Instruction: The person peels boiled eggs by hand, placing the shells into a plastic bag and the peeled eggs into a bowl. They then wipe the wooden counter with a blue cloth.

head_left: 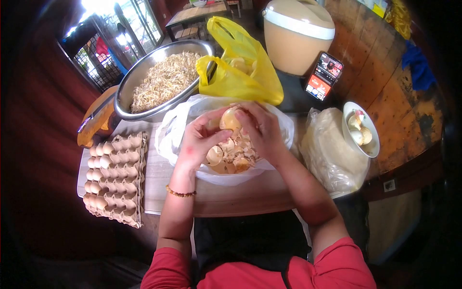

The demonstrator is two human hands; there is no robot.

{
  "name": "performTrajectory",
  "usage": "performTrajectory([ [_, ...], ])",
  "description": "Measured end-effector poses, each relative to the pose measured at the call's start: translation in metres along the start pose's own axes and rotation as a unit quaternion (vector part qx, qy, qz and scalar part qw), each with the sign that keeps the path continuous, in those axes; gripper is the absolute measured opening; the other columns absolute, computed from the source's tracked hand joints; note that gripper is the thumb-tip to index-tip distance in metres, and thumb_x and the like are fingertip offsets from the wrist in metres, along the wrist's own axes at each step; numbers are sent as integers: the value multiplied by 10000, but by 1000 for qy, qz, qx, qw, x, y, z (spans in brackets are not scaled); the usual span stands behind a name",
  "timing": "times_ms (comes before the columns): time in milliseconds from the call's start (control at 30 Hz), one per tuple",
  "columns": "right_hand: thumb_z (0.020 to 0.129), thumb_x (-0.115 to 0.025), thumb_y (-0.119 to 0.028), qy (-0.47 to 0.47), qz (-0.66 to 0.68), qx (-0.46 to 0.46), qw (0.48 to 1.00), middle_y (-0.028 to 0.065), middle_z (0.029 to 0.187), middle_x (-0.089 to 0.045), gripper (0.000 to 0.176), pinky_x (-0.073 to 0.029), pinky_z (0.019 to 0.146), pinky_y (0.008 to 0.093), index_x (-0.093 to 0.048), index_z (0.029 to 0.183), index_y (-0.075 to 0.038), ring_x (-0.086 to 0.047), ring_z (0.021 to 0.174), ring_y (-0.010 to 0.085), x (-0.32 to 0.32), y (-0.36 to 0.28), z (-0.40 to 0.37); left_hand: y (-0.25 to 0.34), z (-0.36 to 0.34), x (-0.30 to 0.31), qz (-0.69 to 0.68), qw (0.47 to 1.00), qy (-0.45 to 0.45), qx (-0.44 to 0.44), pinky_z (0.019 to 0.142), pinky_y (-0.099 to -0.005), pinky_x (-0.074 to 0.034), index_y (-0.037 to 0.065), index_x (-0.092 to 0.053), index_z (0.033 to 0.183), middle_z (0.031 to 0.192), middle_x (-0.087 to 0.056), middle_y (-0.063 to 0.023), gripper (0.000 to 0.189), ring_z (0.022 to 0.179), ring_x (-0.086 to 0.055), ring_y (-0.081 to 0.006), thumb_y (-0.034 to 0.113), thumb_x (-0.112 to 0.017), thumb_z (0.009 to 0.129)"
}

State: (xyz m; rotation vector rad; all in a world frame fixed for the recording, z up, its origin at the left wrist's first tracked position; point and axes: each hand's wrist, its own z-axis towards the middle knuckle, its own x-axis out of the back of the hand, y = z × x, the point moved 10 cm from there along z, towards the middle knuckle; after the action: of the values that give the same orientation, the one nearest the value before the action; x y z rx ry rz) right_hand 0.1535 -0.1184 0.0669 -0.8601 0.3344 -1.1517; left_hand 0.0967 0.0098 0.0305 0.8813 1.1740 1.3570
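Observation:
My left hand point(204, 135) and my right hand point(263, 129) are together around a brown egg point(230, 120), their fingers curled against its sides. Whether its shell is whole or cracked on the far side cannot be made out. Just below the hands, broken eggshells point(238, 155) fill an opened white plastic bag point(284, 126) on the table. To the left lies a cardboard egg tray point(126, 185), with brown eggs point(98, 161) along its left side and bare cups on the right. A white bowl point(374, 144) at the right contains several eggs point(360, 130), which look peeled.
Behind the bag stand a metal basin point(126, 115) of bean sprouts point(166, 79) and a yellow plastic bag point(257, 82). A phone point(325, 76) leans near a beige lidded container point(298, 43). The bowl rests against a clear plastic bag point(332, 149) with pale contents.

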Motion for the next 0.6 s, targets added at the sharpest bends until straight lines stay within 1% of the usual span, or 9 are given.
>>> performTrajectory([
  [67, 942, -552, -106, -29, 41, -7, 999, 168, 810, -596, 144, -461, 653, 356, -586, 969, 32, -587, 703, 273, -5, 1, 1, 3, -1, 1, 15, 1000, 3, -3, 785, -236, -539, -20, -520, 1269, 1151, -615, -85, 490, 937, -642, -135, -103, -661, 808],
  [100, 942, -552, -106, -30, 41, -7, 999, 168, 810, -596, 144, -461, 653, 356, -586, 969, 32, -587, 703, 273, -4, 2, 1, 4, -1, 1, 1, 1000, 1, -5, 781, -236, -540, -17, -515, 1274, 1133, -622, -80, 502, 929, -643, -135, -105, -663, 803],
  [167, 948, -554, -112, -26, 55, -34, 998, 144, 789, -591, 145, -450, 616, 311, -581, 961, 30, -562, 645, 199, -1, 7, 0, 4, -2, 4, -12, 1000, -1, -6, 778, -237, -540, -15, -510, 1279, 1114, -629, -75, 513, 920, -644, -134, -107, -666, 798],
  [200, 948, -554, -112, -26, 55, -34, 998, 144, 789, -591, 145, -450, 616, 311, -581, 961, 30, -562, 645, 199, -2, 7, 0, 1, -2, 5, -15, 1000, -7, -5, 780, -244, -543, -14, -501, 1286, 1117, -631, -79, 516, 917, -649, -141, -99, -663, 804],
  [267, 957, -537, -107, -18, 56, -105, 993, 130, 775, -588, 140, -446, 599, 303, -578, 975, 26, -555, 616, 174, -2, 19, -2, 0, -1, 5, -18, 1000, -14, -3, 783, -251, -545, -14, -492, 1294, 1120, -632, -83, 519, 914, -653, -149, -92, -659, 809],
  [400, 972, -509, -120, -17, 50, -110, 992, 123, 774, -593, 162, -443, 595, 297, -580, 975, 26, -547, 605, 168, -3, 20, -6, -1, 0, 1, -92, 995, -20, 17, 793, -280, -562, -23, -454, 1313, 1164, -606, -102, 498, 965, -645, -167, -64, -624, 846],
  [500, 981, -487, -151, -38, 63, -166, 983, 150, 814, -617, 206, -458, 621, 323, -588, 999, 28, -589, 650, 214, -9, 32, -11, -4, 1, 2, -119, 993, -5, 27, 796, -285, -569, -26, -451, 1295, 1198, -578, -110, 459, 1004, -631, -173, -60, -603, 863],
  [567, 981, -484, -180, -1, 59, -81, 995, 183, 857, -630, 240, -469, 657, 363, -589, 1017, 33, -623, 723, 298, -9, 16, -9, -7, 1, 0, -115, 993, -2, 29, 801, -287, -571, -27, -456, 1278, 1208, -565, -113, 436, 1023, -624, -175, -63, -597, 867],
  [600, 981, -484, -180, -1, 59, -82, 995, 183, 857, -630, 240, -469, 657, 363, -589, 1017, 33, -623, 723, 298, -11, 14, -8, -5, 1, -1, -100, 995, 9, 6, 804, -288, -571, -26, -466, 1249, 1201, -563, -113, 409, 1015, -628, -180, -64, -603, 866],
])
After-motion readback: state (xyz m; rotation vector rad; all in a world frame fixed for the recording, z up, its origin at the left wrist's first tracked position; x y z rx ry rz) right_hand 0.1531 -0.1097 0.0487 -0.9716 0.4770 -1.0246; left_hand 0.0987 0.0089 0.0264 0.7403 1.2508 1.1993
